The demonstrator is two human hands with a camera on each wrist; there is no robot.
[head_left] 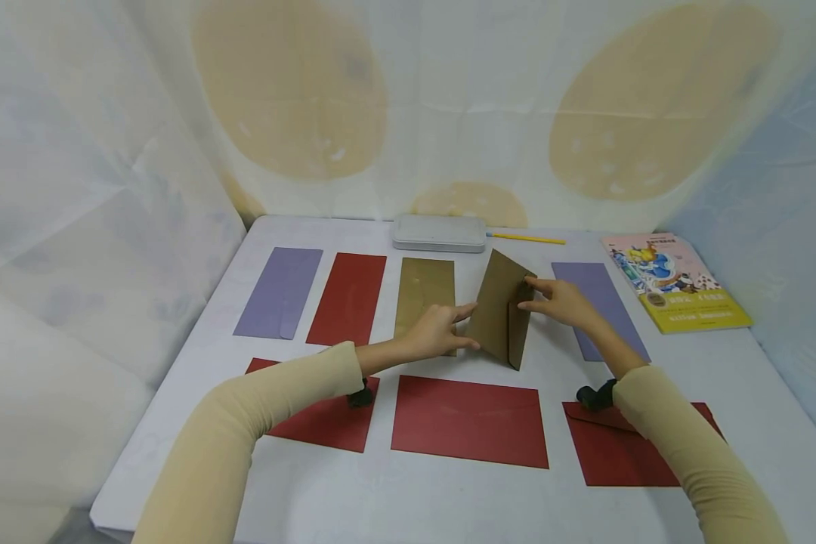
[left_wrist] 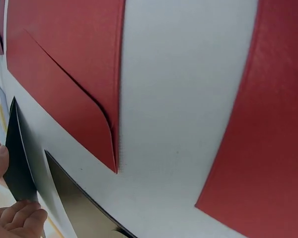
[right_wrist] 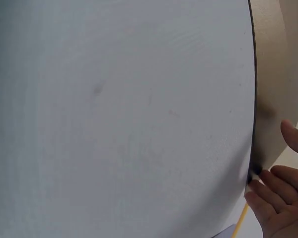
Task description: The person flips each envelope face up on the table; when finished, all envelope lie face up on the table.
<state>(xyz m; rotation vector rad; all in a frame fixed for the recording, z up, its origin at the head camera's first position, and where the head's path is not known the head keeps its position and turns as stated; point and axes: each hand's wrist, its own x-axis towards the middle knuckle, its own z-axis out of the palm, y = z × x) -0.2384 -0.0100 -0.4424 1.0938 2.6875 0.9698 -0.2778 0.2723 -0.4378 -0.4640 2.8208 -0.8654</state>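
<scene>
At the middle of the white desk [head_left: 449, 499], you hold a brown envelope [head_left: 499, 317] raised off the surface and tilted on edge, between the far row and the near row of envelopes. Across the near row lie three large red envelopes: the left one [head_left: 326, 423] partly under your left forearm, the middle one [head_left: 469, 420] just near of the raised envelope, and the right one [head_left: 625, 453] partly under your right forearm. Along the far row, from left to right, lie a purple envelope [head_left: 279, 291], a narrow red envelope [head_left: 348, 297], a second brown envelope [head_left: 424, 291] lying flat, and another purple envelope [head_left: 595, 298] behind your right hand. Far right on the desk rests a picture book [head_left: 676, 283] with a yellow band. At the far edge sits a grey tin case [head_left: 439, 233], with a yellow pencil [head_left: 525, 239] just to its right.

Your left hand [head_left: 438, 330] pinches the left edge of the raised envelope, thumb and fingers curled onto it. Your right hand [head_left: 561, 302] pinches its upper right edge near the flap, fingertips closed on the paper.
</scene>
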